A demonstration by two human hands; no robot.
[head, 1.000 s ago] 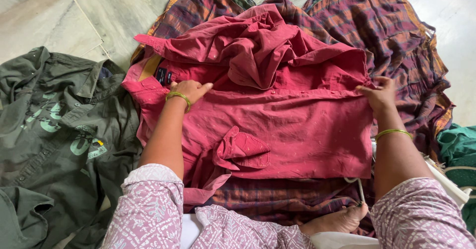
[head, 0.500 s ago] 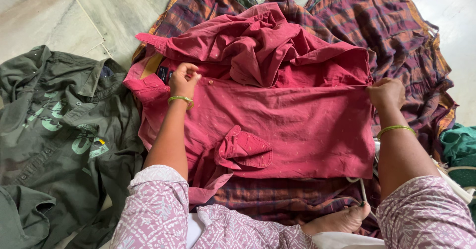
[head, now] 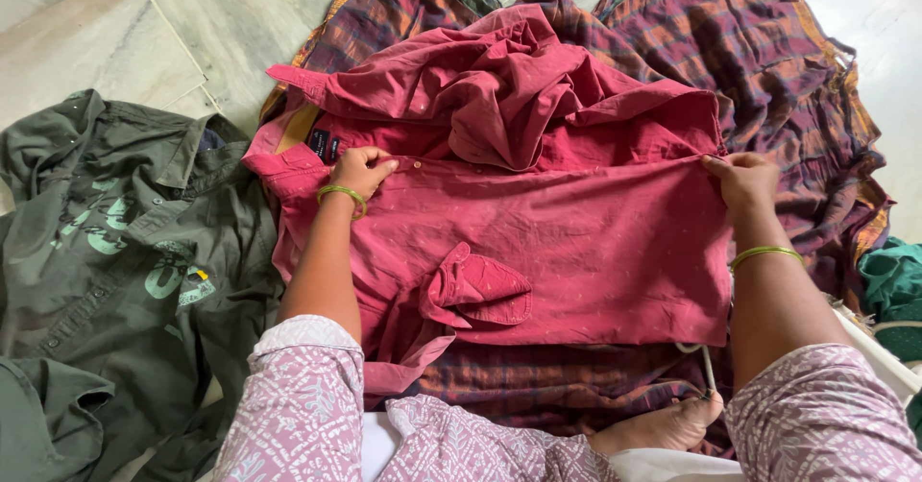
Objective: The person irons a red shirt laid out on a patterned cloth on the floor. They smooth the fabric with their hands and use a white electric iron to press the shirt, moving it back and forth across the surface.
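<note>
Both hands (head: pixel 360 172) (head: pixel 741 180) pinch the red shirt (head: pixel 547 242) stretched between them.

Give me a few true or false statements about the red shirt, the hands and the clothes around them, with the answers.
1. Both hands grip the red shirt along its front edge. True: left hand, right hand.
2. The green shirt lies to the person's right. False: it lies to the left, on the stone floor.
3. A bangle circles each wrist. True.
4. The red shirt rests on a plain white sheet. False: it rests on a checked cloth.
5. The red shirt's pocket flap faces up. True.
</note>
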